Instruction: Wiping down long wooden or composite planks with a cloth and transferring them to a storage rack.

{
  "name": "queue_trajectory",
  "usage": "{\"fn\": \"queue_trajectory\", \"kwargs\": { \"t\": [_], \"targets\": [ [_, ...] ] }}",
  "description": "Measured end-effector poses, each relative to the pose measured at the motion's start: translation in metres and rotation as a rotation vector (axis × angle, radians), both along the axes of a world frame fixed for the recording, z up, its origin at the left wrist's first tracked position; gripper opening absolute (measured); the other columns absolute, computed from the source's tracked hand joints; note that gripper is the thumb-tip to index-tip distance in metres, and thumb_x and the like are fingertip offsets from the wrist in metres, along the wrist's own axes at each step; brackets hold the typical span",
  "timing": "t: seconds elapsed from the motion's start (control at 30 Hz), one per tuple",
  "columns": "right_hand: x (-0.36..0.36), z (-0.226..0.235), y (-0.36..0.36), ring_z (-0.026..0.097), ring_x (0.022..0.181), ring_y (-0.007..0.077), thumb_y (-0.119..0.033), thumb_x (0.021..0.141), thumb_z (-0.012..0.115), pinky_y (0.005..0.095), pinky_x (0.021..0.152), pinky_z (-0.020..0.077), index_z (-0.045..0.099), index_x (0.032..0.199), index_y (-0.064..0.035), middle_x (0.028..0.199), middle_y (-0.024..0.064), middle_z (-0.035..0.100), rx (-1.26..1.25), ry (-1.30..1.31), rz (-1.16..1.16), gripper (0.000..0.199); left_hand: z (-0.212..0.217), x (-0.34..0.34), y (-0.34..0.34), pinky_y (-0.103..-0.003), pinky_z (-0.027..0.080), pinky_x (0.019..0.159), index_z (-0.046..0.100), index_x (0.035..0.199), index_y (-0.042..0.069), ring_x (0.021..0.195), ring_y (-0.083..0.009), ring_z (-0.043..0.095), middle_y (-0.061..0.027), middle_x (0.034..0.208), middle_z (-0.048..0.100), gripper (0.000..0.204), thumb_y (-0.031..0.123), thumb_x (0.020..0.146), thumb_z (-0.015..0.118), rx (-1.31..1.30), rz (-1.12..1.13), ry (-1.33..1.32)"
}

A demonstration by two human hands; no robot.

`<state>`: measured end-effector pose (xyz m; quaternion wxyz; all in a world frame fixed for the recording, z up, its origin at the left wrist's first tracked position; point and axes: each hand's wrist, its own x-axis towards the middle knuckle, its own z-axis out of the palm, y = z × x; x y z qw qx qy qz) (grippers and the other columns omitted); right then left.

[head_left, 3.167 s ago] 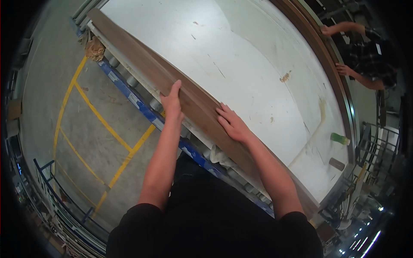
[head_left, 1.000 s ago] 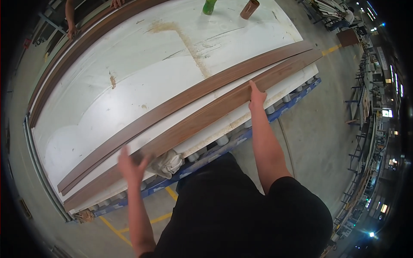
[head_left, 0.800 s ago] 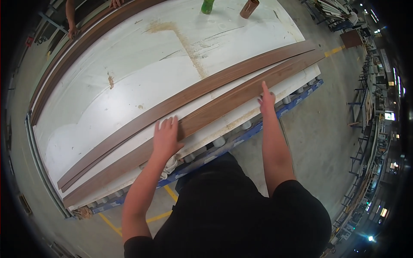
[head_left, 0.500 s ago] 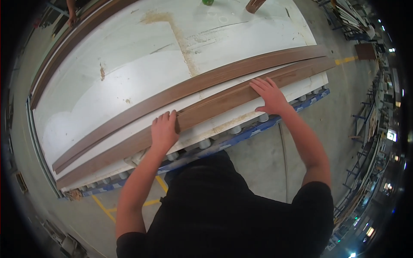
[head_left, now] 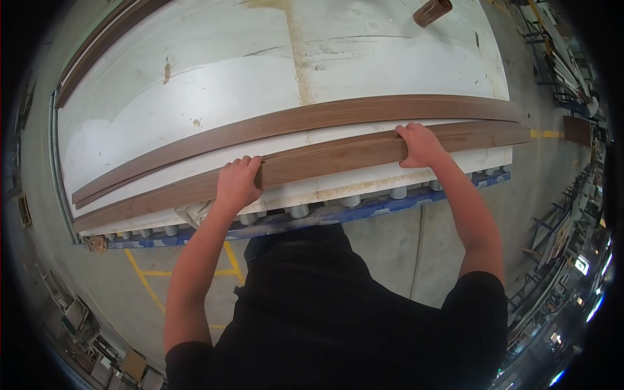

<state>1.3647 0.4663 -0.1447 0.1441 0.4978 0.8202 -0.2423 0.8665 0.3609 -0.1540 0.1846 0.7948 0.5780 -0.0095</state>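
A long brown wooden board (head_left: 331, 158) lies along the near side of the white tabletop (head_left: 227, 84). My left hand (head_left: 239, 183) is closed over it left of the middle, fingertips hooked on the far edge. Farther right, my right hand (head_left: 421, 145) grips the same board, its fingers curled over the far edge and the thumb at the near side. Just beyond lies a second long brown board (head_left: 338, 109), apart in the middle and close to the first at the right end. Neither hand touches that one.
Under the table's near edge run grey rollers (head_left: 299, 210) on a blue rail (head_left: 351, 213). A crumpled cloth (head_left: 193, 213) lies beside my left wrist. A brown cylinder (head_left: 432, 12) stands at the far right, and more brown strips (head_left: 107, 42) lie at the far left.
My right hand's fingers, spread flat on the board before, are now curled over its far edge. My left hand stays on the board. The whole view has turned and shifted.
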Motion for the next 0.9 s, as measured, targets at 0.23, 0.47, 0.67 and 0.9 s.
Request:
{"fn": "queue_trajectory", "kwargs": {
  "t": [0.23,0.47,0.67,0.9],
  "targets": [
    [-0.001,0.005,0.003,0.063,0.103,0.0378,-0.031,0.057,0.089,0.0475,0.092,0.054,0.066,0.112,-0.0126,0.102,0.0168,0.065,0.095,0.019,0.075,0.062,-0.003,-0.006,0.003,-0.046,0.055,0.079,0.063,0.113,0.013,0.092,-0.0317,0.069,-0.0089,0.096,0.067,0.05,0.013,0.067,0.085,0.05,0.013,-0.065],
    [-0.014,0.009,0.004,0.062,0.114,0.0365,-0.03,0.059,0.092,0.0465,0.102,0.0489,0.063,0.122,-0.0116,0.119,0.0166,0.068,0.02,-0.086,0.078,0.072,-0.011,-0.011,-0.001,-0.047,0.052,0.095,0.062,0.124,0.012,0.104,-0.0317,0.067,-0.0091,0.106,0.066,0.062,0.014,0.067,0.087,0.093,0.031,0.003],
    [-0.034,0.009,-0.052,0.04,0.153,0.0397,-0.034,0.07,0.094,0.0557,0.127,0.0296,0.043,0.161,-0.0142,0.165,0.0166,0.045,0.326,0.058,-0.051,0.106,0.004,-0.022,-0.044,-0.056,0.032,0.126,0.052,0.151,0.009,0.14,-0.0338,0.051,-0.0144,0.15,0.054,0.096,0.038,0.07,0.095,0.262,0.177,-0.077],
    [-0.064,0.004,-0.115,0.04,0.155,0.0392,-0.032,0.08,0.09,0.0561,0.127,0.0293,0.044,0.162,-0.008,0.166,0.0196,0.045,0.525,0.075,-0.196,0.097,0.0,-0.089,-0.169,-0.056,0.04,0.113,0.058,0.145,0.008,0.137,-0.0431,0.05,-0.021,0.15,0.052,0.082,0.038,0.077,0.092,0.472,0.738,-0.127]
  ]
}}
